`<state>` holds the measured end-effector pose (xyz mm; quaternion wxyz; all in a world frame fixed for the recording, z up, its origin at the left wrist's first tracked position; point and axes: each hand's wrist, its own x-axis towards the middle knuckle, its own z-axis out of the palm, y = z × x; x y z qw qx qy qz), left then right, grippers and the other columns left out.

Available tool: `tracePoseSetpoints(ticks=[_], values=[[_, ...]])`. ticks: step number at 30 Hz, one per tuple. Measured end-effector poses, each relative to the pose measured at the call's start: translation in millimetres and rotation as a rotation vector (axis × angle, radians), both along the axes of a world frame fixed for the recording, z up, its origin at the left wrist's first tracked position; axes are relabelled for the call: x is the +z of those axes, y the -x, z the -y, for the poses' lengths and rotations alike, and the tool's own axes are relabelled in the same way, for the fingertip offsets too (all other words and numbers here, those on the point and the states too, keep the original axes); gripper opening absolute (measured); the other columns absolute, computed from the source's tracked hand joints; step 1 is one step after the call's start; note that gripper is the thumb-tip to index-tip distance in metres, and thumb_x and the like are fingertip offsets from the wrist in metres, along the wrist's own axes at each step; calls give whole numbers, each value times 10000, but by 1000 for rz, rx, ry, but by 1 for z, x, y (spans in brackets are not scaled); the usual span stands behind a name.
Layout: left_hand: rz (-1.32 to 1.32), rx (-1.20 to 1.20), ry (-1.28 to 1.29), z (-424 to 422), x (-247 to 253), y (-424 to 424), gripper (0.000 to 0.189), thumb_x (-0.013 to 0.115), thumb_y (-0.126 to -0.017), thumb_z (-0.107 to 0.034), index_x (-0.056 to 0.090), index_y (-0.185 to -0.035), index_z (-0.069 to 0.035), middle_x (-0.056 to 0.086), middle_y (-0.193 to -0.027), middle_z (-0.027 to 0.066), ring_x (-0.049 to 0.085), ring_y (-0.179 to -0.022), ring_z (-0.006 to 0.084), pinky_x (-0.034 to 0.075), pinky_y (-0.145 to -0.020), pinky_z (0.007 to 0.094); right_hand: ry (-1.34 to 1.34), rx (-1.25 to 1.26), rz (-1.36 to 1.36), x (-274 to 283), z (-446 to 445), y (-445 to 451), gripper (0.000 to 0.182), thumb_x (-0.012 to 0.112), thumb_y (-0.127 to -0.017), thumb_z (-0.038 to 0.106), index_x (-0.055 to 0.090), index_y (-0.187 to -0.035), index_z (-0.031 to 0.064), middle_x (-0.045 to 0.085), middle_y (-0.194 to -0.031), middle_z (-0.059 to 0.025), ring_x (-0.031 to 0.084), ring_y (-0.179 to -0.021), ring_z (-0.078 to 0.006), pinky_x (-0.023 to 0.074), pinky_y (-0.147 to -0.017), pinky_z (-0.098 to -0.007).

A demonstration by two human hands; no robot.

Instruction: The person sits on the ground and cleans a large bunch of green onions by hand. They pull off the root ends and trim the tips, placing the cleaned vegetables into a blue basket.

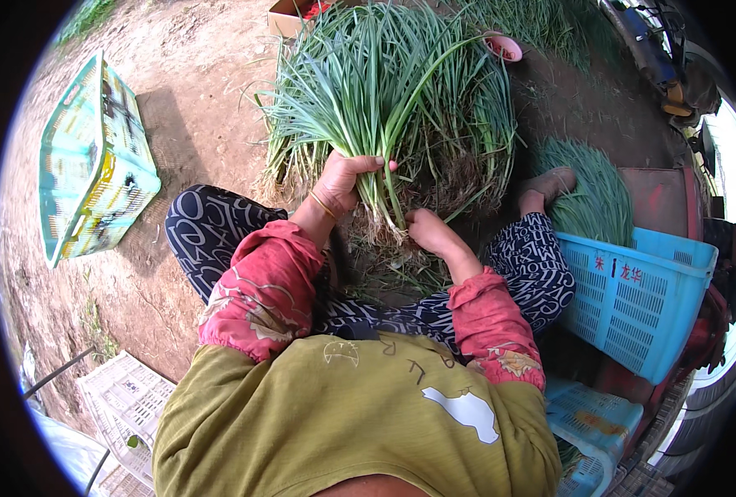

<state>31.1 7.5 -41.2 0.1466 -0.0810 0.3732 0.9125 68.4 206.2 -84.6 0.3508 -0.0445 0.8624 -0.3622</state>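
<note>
A bunch of long-leaved greens with pale root ends (377,133) is gripped in my left hand (343,180), the thumb laid across the stems and the leaves fanning away from me. My right hand (435,235) is curled against the roots at the bunch's lower right, beside a thicker green stem (393,192). Its fingertips are partly hidden, so whether they pinch anything is unclear. Just beyond my hands lies a large heap of the same greens (467,118), with tangled brown roots toward me. Loose trimmings (399,276) cover the ground between my legs.
An aqua plastic crate (104,168) lies tipped at left. On the right stands a blue crate (629,298) bearing writing, with greens (585,186) beyond it. Another blue crate (592,416) and pale crates (125,397) are near me. A pink bowl (511,48) and cardboard box (286,22) sit farther off.
</note>
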Motion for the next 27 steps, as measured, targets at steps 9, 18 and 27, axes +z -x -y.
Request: tracePoseSetpoints(ticks=[9, 18, 27], values=[[-13, 50, 20, -9, 2, 0, 295, 553, -735, 81, 529, -1026, 38, 622, -850, 129, 649, -739, 239, 554, -647, 347, -627, 495, -150, -4, -32, -62, 228, 513, -774, 155, 691, -865, 45, 658, -921, -173, 642, -856, -332, 509, -710, -429], [27, 123, 0, -7, 12, 7, 271, 559, -756, 52, 529, -1023, 15, 626, -857, 127, 644, -750, 228, 550, -631, 364, -658, 559, -25, -28, -49, -82, 255, 472, -787, 97, 677, -919, 22, 651, -973, -182, 634, -909, -328, 497, -759, -421], [28, 72, -68, -1, 4, 14, 303, 576, -787, 8, 533, -1086, 19, 645, -947, 127, 639, -845, 218, 539, -715, 363, 915, -458, 200, 53, -20, -51, 337, 570, -902, 197, 486, -1173, 14, 611, -914, -29, 597, -808, -112, 492, -667, -219]])
